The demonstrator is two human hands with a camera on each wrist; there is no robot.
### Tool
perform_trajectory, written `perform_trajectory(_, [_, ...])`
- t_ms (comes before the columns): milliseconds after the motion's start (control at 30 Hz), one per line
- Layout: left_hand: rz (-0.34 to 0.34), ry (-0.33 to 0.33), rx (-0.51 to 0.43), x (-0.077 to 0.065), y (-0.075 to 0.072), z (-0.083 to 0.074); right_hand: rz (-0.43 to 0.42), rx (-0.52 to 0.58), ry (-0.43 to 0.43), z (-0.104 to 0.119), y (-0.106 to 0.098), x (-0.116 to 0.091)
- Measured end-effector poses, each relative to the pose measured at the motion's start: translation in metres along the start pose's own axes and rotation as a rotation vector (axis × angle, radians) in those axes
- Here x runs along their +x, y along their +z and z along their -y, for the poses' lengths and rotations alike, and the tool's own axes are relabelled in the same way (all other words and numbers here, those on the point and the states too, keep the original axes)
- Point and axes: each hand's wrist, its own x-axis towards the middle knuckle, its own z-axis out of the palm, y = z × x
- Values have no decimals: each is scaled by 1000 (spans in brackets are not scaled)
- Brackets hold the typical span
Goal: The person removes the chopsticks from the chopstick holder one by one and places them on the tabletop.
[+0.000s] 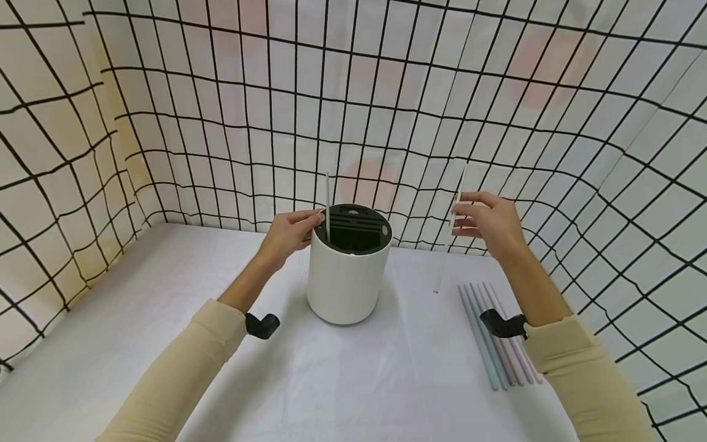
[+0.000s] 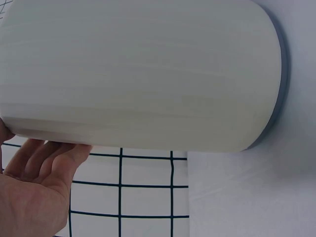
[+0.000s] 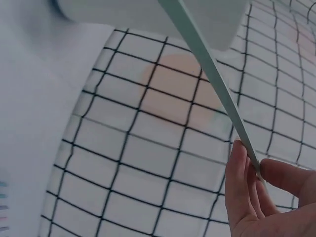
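Observation:
A white round desk holder [image 1: 347, 288] with a black slotted top [image 1: 353, 236] stands upright on the white cloth. My left hand [image 1: 291, 234] grips its upper left edge, thumb at the rim and fingers along the outer side. In the left wrist view, the holder's pale wall [image 2: 143, 79] hides part of those fingers. One slim pale stick [image 1: 328, 205] stands upright in the top's left side. To the right, my right hand [image 1: 488, 222] pinches a pale green stick [image 3: 217, 81] between thumb and fingers, its lower end pointing down toward the cloth.
Several pastel sticks [image 1: 491, 337] in blue, purple and pink lie side by side on the cloth, beneath the right forearm. Black wire mesh [image 1: 254, 129] rises behind and on both sides, with pale fabric behind it. Each wrist carries a black camera mount [image 1: 262, 326].

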Motion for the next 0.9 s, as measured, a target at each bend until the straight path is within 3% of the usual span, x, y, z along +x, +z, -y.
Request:
perform_trajectory(400, [-2, -4, 3, 1, 0, 0, 115, -110, 136, -70, -28, 2])
perform_trajectory(900, [-11, -15, 4, 1, 0, -1, 225, -202, 239, -139, -40, -7])
